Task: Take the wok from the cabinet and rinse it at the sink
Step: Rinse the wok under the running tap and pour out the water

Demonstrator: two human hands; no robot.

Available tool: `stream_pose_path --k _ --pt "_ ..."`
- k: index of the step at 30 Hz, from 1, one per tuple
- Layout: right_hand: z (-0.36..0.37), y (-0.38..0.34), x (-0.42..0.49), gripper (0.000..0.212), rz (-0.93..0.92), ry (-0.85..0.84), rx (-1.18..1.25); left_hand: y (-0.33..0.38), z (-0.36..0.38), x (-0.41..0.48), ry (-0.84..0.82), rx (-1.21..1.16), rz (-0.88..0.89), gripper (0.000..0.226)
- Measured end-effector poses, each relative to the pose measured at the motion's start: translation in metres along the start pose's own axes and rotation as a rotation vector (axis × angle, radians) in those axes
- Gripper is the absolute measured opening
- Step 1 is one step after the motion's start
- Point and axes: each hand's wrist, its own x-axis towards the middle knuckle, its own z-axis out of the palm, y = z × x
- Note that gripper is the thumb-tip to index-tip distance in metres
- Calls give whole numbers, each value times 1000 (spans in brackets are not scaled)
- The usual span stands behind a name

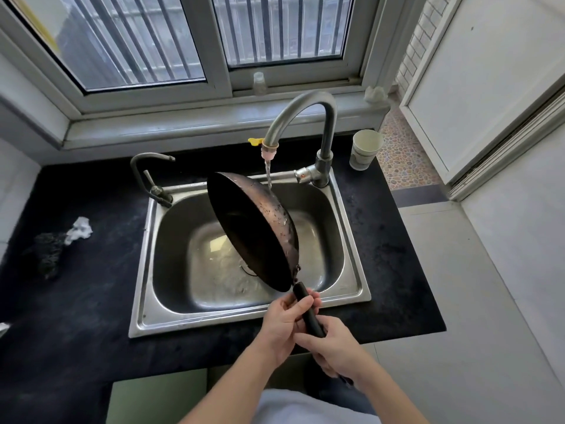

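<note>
A dark, worn wok [253, 231] is tipped on its side over the steel sink [171, 313], its hollow facing left. Water runs from the tall curved faucet [305, 114] onto the wok's wet outer wall at the upper right. Both hands grip its black handle [308, 310] at the sink's front edge. My left hand [284, 322] wraps the handle close to the pan. My right hand [336, 347] holds the handle's lower end. Water pools in the basin below.
A smaller side tap [146, 175] stands at the sink's back left. A paper cup [365, 149] sits on the black counter at the back right. A dark scrubber [49, 252] and crumpled white tissue [80, 229] lie on the left counter. The window sill runs behind.
</note>
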Motion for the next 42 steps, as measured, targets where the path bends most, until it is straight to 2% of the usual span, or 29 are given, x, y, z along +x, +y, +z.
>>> stream_pose_path --k 3,5,7,9,15,19,24,27,33,37,42 --pt "12 -7 9 21 38 180 -240 2 0 3 82 2 38 22" --pt "21 -9 10 29 58 372 -603 5 3 7 126 -18 40 22" --pt "27 -9 8 36 13 481 -991 7 5 8 157 -8 40 23" --pt "31 -9 9 39 -57 493 -1066 7 2 7 190 18 49 25" --pt "26 7 20 33 -129 360 -717 1 -10 -1 240 63 58 27" --pt "31 8 21 16 -142 291 -509 -1 -19 -6 234 11 29 29" --pt "41 16 24 22 -150 269 -350 2 -29 -14 160 31 -30 34" --pt "51 21 27 23 -129 258 -258 4 -36 -14 165 27 -76 29" --pt "63 30 31 25 -111 283 -166 10 -41 -15 167 23 -128 31" --pt "64 33 34 23 -114 324 -106 8 -42 -15 125 167 -187 32" --pt "65 39 33 27 -82 318 -57 0 -43 -15 130 210 -201 31"
